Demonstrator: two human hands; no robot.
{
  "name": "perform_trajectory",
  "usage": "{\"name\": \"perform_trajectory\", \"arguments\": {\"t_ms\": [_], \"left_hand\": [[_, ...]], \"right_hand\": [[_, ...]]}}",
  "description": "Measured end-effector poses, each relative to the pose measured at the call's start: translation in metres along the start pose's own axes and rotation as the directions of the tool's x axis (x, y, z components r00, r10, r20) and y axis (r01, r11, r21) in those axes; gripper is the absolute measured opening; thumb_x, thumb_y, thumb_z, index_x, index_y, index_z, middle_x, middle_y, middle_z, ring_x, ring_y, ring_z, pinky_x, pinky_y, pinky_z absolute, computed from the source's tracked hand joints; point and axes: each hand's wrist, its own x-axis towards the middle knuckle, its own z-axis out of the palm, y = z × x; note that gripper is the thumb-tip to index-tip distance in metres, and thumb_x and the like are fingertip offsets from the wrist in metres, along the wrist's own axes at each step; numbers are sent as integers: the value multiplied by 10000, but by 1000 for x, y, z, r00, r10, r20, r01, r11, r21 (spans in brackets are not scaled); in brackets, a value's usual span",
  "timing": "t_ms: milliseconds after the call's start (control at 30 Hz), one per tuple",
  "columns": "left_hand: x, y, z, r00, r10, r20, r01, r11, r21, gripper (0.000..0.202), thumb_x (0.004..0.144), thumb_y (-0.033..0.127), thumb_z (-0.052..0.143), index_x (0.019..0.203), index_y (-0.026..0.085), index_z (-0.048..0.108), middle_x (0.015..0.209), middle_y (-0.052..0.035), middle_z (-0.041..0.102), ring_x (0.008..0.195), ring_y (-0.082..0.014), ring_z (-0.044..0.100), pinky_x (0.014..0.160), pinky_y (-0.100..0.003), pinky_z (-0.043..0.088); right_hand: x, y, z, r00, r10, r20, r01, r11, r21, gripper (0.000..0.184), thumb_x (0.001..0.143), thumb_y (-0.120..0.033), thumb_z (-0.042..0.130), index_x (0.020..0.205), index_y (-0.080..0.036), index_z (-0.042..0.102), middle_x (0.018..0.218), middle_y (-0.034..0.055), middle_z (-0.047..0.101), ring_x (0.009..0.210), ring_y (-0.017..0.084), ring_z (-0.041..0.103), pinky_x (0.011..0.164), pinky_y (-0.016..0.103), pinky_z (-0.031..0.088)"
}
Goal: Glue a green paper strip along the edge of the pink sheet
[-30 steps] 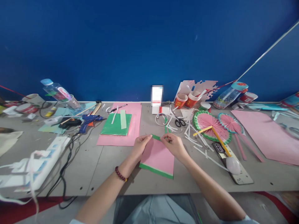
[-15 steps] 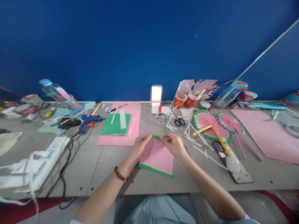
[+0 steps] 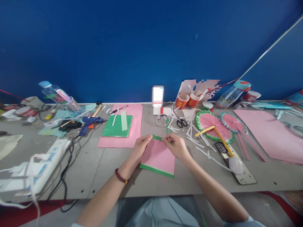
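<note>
A pink paper sheet (image 3: 159,156) with a green band along its near edge lies flat on the grey table (image 3: 111,170) in front of me. My left hand (image 3: 140,145) pinches the far left corner of the sheet, fingers closed on its green far edge (image 3: 157,137). My right hand (image 3: 178,146) pinches the same green edge at the far right corner. A dark red bead bracelet (image 3: 121,176) sits on my left wrist.
Green paper (image 3: 117,126) rests on a larger pink sheet (image 3: 137,126) behind. Left: a blue glue gun (image 3: 91,121), cables, a white power strip (image 3: 44,165), a bottle (image 3: 58,94). Right: scissors (image 3: 181,122), white strips, watermelon paper fans (image 3: 214,126), red cups (image 3: 188,100), a ruler (image 3: 234,164), a large pink sheet (image 3: 272,135).
Both hands and the pink sheet stay in nearly the same place; the fingers have shifted only slightly along the green far edge.
</note>
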Motion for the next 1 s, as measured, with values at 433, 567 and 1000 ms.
{"name": "perform_trajectory", "arguments": {"t_ms": [433, 567, 1000], "left_hand": [[2, 0, -3, 985, 168, 45, -173, 976, 133, 299, 707, 440, 711, 848, 182, 761, 960, -78, 734, 1002, -254, 635, 930, -354, 454], [2, 0, -2, 989, 145, 29, -147, 983, 106, 303, 686, 444, 725, 828, 179, 762, 941, -82, 737, 975, -253, 645, 903, -350, 467], [4, -3, -3, 994, 109, -27, -108, 993, 55, 331, 660, 454, 748, 847, 180, 762, 947, -77, 737, 908, -236, 653, 795, -321, 488]], "right_hand": [[-2, 0, 2, 1000, 12, 23, -12, 1000, 22, 252, 803, -430, 562, 705, -199, 592, 479, -53, 427, 456, 102, 356, 465, 231, 264], [-2, -1, 2, 1000, 13, 28, -14, 999, 29, 251, 805, -429, 561, 709, -200, 597, 486, -49, 442, 459, 105, 369, 464, 233, 262], [-2, -4, -1, 1000, 19, 22, -20, 999, 41, 185, 803, -386, 575, 830, -203, 591, 527, -52, 517, 475, 109, 421, 497, 224, 298]]}}
